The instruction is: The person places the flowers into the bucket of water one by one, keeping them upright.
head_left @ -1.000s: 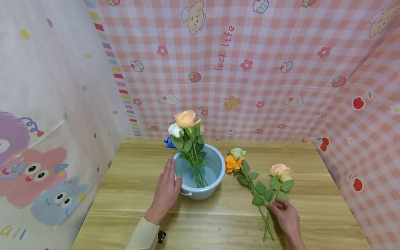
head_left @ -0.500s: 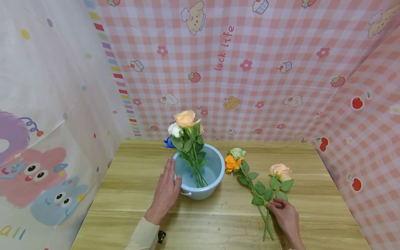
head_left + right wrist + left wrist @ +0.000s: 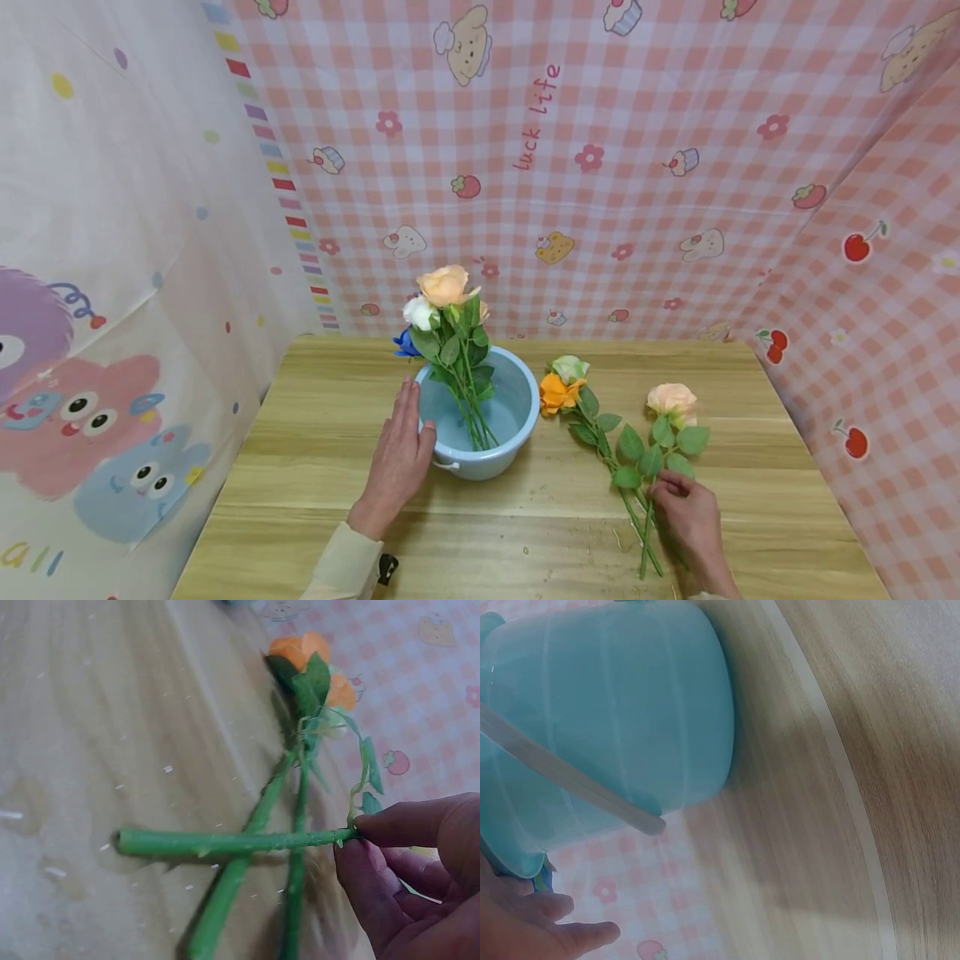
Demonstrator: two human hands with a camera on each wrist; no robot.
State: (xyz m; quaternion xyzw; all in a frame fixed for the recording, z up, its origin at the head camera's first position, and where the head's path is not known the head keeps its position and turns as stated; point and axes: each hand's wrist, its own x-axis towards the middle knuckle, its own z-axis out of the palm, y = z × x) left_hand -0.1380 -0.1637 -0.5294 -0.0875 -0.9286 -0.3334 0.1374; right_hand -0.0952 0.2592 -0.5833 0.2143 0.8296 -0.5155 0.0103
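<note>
My right hand point(image 3: 686, 512) pinches the stem of a peach rose point(image 3: 672, 402) between thumb and fingers. In the right wrist view the rose's stem point(image 3: 225, 842) crosses over two other green stems lying on the wooden table. Those belong to an orange rose point(image 3: 558, 392) and a pale green rose point(image 3: 570, 367). My left hand point(image 3: 397, 458) rests with straight fingers against the rim of a light blue bucket point(image 3: 531, 417). Inside the bucket lean several flowers: a peach rose point(image 3: 446, 285), a white rose point(image 3: 420, 312) and a blue flower point(image 3: 406, 342) among them.
Water drops point(image 3: 617, 537) lie scattered over the wooden table point(image 3: 300, 467) near the stems. The bucket's handle point(image 3: 570, 774) hangs down its side. A pink checked cloth point(image 3: 637, 208) stands behind the table, with more printed cloth on both sides.
My right hand has raised the peach rose slightly, and its bloom and leaves have shifted a little away from me. My left hand and the bucket have stayed put.
</note>
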